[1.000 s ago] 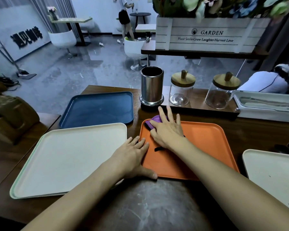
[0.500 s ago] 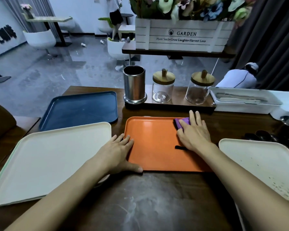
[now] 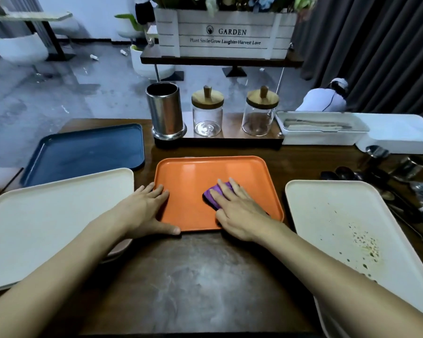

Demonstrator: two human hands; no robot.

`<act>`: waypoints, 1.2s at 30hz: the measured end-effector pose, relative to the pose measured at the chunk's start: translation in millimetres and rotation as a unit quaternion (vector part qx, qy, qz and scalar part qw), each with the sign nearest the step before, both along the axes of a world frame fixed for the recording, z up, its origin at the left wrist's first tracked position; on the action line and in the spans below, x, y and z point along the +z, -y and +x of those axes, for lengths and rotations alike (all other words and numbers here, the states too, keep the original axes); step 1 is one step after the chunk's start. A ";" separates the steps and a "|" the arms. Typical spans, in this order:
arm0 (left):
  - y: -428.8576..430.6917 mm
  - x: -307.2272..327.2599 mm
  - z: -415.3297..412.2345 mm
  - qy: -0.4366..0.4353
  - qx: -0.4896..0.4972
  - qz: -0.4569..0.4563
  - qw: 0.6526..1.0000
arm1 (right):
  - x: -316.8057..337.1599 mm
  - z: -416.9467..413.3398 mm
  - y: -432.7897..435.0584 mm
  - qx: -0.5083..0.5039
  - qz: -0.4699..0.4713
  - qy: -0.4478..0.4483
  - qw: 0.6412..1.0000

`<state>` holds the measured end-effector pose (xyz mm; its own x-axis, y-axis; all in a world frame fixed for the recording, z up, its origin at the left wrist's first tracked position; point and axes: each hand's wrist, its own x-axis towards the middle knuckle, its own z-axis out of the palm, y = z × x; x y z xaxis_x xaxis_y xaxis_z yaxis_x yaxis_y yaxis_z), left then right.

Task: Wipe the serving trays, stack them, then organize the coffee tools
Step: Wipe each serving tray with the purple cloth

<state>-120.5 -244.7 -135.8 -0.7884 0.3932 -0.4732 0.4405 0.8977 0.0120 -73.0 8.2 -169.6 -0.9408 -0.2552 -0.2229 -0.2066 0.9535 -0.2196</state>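
Work stood in its first stage, the wiping. The right hand [image 3: 239, 211] lay flat on a folded purple cloth [image 3: 211, 196], its fingers [image 3: 226, 189] straight and pressing the cloth onto the floor of the orange tray [image 3: 193, 176], right of the tray's middle. The left hand [image 3: 144, 211] braced the same tray, fingers [image 3: 158, 191] extended over its left rim and thumb laid along the near edge. Neither hand curled round anything. The orange tray sat flat on the desk [image 3: 193, 276], directly before the person. Its bare surface showed no marks, so its wipe seemed well advanced, though not visibly finished.

The other trays lay apart from it: a dark blue tray [image 3: 83, 150] at far left, a left cream tray [image 3: 47, 215] nearer, and a right cream tray [image 3: 327, 228] across the desk. The right cream tray carried brown specks and crumbs toward its near right corner and plainly needed wiping. Whether the blue and left cream ones had been cleaned could not be told. A pinkish edge [image 3: 117, 247] showed under the left cream tray, possibly another tray. Otherwise no stack had been built.

The coffee tools [image 3: 347, 173], spoons and small metal cups, lay loose at the desk's far right, unsorted; that step looked untouched
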 end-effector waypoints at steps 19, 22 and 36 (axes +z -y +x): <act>-2.1 -2.6 -3.4 0.020 0.010 -0.017 1.000 | 5.4 34.4 -20.2 -0.037 0.011 -0.019 0.999; -4.5 -0.7 -5.3 0.033 0.013 -0.028 0.999 | 8.3 43.6 -24.4 -0.070 0.006 -0.023 0.997; -4.7 3.5 -5.0 0.032 0.022 -0.028 0.999 | 25.6 56.0 -23.8 -0.139 -0.153 -0.186 0.961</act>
<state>-125.5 -240.0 -132.3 -0.7722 0.3300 -0.5429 0.4007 0.9161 -0.0129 -17.1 32.0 -144.0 -0.9821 0.0166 0.1874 -0.0726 0.8854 -0.4590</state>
